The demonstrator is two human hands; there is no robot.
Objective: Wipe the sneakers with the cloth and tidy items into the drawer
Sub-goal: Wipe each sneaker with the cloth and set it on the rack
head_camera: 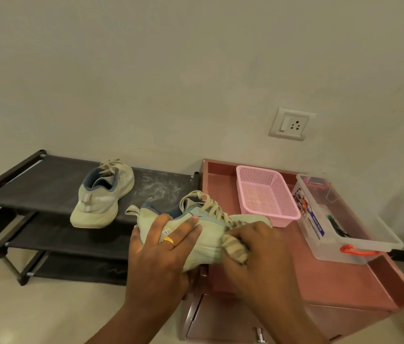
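The sneaker [203, 234] is being held up in the air, lying on its side over the gap between the shoe rack [47, 184] and the cabinet [320, 281], with its laces pointing away towards the wall. The left hand [161, 247] is clasping it at the heel end, fingers spread along the upper and thumb hooked round the back, and a gold ring [168, 240] is showing on one finger. The right hand [253, 252] is bunching the striped cloth [235, 247] in curled fingers and pressing it against the sneaker's side, near the toe.

The second sneaker [101, 194] is sitting upright on the rack's top shelf, heel towards the camera and well apart from the hands. Pale dusty smears are showing on the dark shelf just beside it.

On the cabinet's rimmed top, a pink basket [292, 212] is standing near the back. Just beside it on the right is a clear plastic box [369, 232] with an orange handle [357, 252], and small items are lying inside that are too blurred to name. A wall socket [291, 124] is showing above the basket, and a metal knob [260, 336] is poking out low on the cabinet front.
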